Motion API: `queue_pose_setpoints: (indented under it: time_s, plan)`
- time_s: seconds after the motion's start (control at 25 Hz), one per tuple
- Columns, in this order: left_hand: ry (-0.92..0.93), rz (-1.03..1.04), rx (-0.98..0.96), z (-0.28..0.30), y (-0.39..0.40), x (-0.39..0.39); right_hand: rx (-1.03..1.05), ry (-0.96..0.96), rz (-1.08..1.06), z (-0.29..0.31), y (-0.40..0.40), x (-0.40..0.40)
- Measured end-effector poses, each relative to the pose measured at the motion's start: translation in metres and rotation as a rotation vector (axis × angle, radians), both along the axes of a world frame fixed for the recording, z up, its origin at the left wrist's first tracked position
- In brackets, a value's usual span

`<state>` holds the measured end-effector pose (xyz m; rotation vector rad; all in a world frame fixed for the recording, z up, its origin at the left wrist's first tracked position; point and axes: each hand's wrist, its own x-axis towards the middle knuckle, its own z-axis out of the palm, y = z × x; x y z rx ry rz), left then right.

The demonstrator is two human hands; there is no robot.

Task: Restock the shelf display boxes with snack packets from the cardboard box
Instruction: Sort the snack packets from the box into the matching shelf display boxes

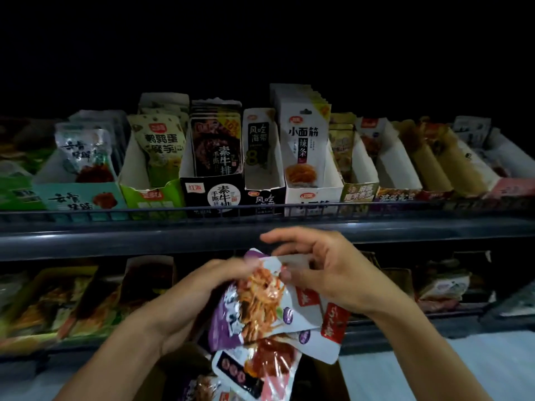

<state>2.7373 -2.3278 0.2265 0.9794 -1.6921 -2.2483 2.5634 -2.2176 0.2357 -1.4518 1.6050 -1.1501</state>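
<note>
Several snack packets (260,302) sit fanned between both hands, below the shelf rail (260,227), long axes running up toward the shelf. Left hand (202,290) curls round the stack's left edge. Right hand (321,270) pinches the top corner, index finger raised. Display boxes (307,157) stand above and beyond; right hand is nearer them.

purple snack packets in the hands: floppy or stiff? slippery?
Likely floppy: the packets bend and fan out between the left hand and right hand. Probably slippery, since the film shows glare. Seemingly light: several are held together.
</note>
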Motion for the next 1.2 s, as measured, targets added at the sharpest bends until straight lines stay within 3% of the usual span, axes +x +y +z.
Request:
queue_pose_setpoints:
  time_s: [0.08, 0.16, 0.2, 0.28, 0.36, 0.44, 0.56, 0.68, 0.76, 0.84, 0.96, 1.2]
  plan:
    - [-0.135, 0.089, -0.026, -0.006, -0.008, 0.000, -0.073, 0.122, -0.049, -0.006, -0.006, 0.010]
    - [-0.069, 0.157, -0.014, -0.010, -0.012, 0.005, -0.176, 0.296, -0.323, -0.015, -0.010, 0.016]
    - [-0.009, 0.216, -0.018, -0.012, -0.013, 0.007, -0.238, 0.295, -0.520, -0.017, -0.010, 0.018]
    - [0.135, 0.338, 0.013, -0.013, -0.016, 0.004, -0.313, 0.010, -0.740, -0.016, -0.008, 0.023]
    - [0.304, 0.466, 0.080, -0.012, -0.015, 0.000, -0.247, -0.301, -0.629, -0.015, -0.010, 0.032]
    - [0.343, 0.542, 0.046, -0.014, -0.009, -0.002, -0.193, -0.393, -0.450, -0.016, -0.015, 0.046]
    - [0.306, 0.542, -0.009, -0.011, 0.000, -0.006, -0.200, -0.476, -0.437, -0.016, -0.021, 0.050]
    - [0.353, 0.498, 0.041, -0.005, -0.004, -0.001, -0.118, -0.844, -0.434, -0.016, -0.021, 0.041]
    - [0.307, 0.490, -0.030, -0.005, -0.005, -0.001, -0.105, -1.012, -0.468, -0.021, -0.023, 0.036]
    - [0.224, 0.465, -0.119, -0.009, -0.006, -0.003, -0.112, -1.053, -0.502, -0.025, -0.024, 0.036]
    - [0.205, 0.400, -0.189, -0.010, -0.003, -0.004, -0.110, -0.945, -0.454, -0.024, -0.024, 0.039]
    - [0.340, 0.258, 0.078, -0.009, 0.000, -0.019, -0.233, -1.145, -0.491, -0.021, -0.022, 0.034]
